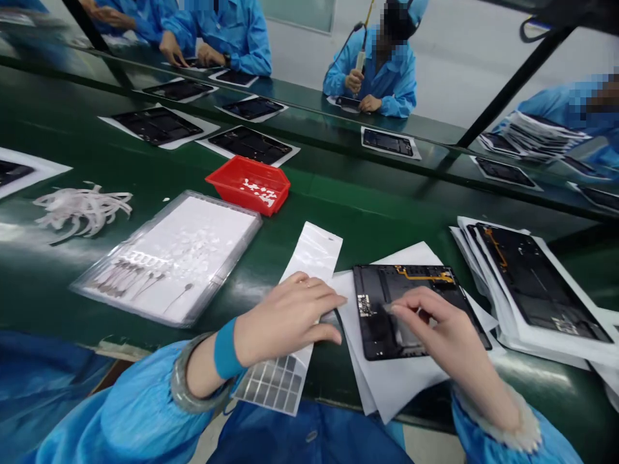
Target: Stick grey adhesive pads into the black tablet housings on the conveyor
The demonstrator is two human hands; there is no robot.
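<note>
My left hand (290,316), fingers stretched out and thumb apart, is over a long white sheet of grey rectangular stickers (278,383). Its fingertips point toward the black tablet back cover (382,341). That cover lies on white paper (391,390), with an orange flex cable (420,276) along its far edge. Above the middle of the cover, my right hand (435,328) pinches a small grey sticker (388,309) between thumb and forefinger. The sticker's far end is blurred, and I cannot tell whether it touches the cover.
A clear-wrapped white pad (198,225) with small parts on it lies left. Beyond it are a red bin (227,183) and curled white strips (87,209). Stacked covers with paper (541,283) stand right. Several more covers (256,145) lie farther back, where co-workers (242,38) sit.
</note>
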